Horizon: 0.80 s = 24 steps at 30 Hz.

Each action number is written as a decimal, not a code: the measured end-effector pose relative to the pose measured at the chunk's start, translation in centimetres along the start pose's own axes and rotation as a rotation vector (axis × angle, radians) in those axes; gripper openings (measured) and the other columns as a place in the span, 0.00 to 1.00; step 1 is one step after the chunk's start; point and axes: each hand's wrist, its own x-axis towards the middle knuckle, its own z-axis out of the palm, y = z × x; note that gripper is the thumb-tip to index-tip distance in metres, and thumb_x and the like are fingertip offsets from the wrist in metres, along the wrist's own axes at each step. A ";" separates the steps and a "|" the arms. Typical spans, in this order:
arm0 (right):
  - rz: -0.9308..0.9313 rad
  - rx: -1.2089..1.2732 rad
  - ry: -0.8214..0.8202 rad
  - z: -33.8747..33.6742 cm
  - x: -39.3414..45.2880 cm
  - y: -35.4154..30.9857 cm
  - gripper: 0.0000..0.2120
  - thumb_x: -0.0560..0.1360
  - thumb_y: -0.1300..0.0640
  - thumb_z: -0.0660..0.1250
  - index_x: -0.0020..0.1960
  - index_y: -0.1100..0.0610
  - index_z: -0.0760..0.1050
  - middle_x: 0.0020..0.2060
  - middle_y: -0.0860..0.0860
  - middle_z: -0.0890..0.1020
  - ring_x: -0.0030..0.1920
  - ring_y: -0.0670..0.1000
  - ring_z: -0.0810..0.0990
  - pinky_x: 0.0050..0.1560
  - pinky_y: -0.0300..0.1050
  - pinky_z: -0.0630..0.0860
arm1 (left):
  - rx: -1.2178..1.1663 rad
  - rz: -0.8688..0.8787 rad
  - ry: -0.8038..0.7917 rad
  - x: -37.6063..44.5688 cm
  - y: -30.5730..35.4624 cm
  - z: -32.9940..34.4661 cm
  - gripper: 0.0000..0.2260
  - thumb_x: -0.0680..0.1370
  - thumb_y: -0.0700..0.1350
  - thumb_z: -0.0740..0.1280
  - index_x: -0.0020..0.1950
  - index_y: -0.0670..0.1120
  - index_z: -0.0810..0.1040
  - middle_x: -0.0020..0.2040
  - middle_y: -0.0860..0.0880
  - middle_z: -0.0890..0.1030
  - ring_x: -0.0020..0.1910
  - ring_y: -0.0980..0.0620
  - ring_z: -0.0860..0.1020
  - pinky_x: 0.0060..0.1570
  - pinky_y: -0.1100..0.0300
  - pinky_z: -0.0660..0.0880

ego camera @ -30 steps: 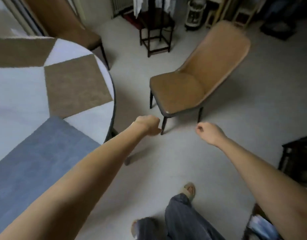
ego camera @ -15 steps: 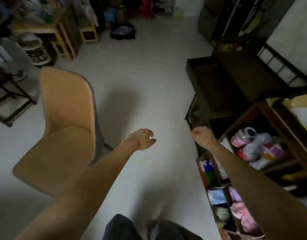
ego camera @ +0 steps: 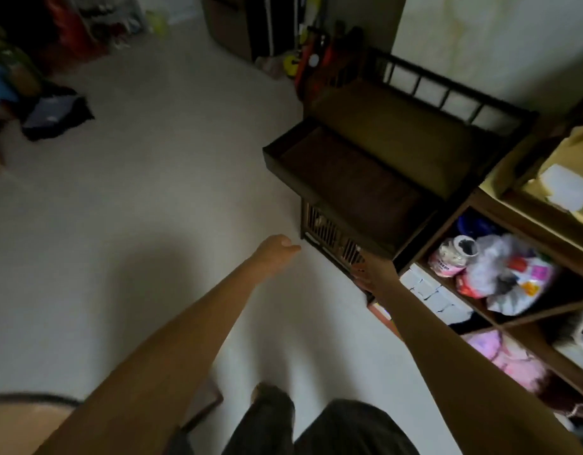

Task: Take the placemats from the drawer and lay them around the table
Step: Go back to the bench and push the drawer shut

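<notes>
A dark wooden drawer (ego camera: 342, 178) stands pulled out of a low dark cabinet (ego camera: 402, 126) at the right. Its inside looks dark brown and I cannot tell whether a placemat lies in it. My left hand (ego camera: 277, 249) hangs over the pale floor, left of the cabinet's slatted front, fingers loosely curled and holding nothing. My right hand (ego camera: 370, 267) is lower, just in front of the slatted front and below the drawer, with fingers spread and nothing in it. The table and laid placemats are out of view.
An open wooden shelf unit (ego camera: 500, 310) with bags, a jar and pink items fills the right side. A tan chair's edge (ego camera: 24, 418) shows bottom left. My legs (ego camera: 316, 428) are at the bottom. Clutter and a dark bag (ego camera: 53, 116) lie far left.
My view has swung from the round table with placemats, past the tan chair, to the cabinet. The drawer is now closer and more central. Both hands stay held out, holding nothing.
</notes>
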 end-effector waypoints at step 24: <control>0.292 1.113 0.383 14.2 14.8 -10.6 0.21 0.79 0.52 0.62 0.68 0.61 0.63 0.55 0.65 0.77 0.52 0.63 0.79 0.50 0.54 0.77 | -0.663 -0.476 -0.238 27.8 11.5 -5.6 0.25 0.80 0.43 0.64 0.75 0.44 0.59 0.70 0.38 0.67 0.65 0.36 0.72 0.57 0.45 0.76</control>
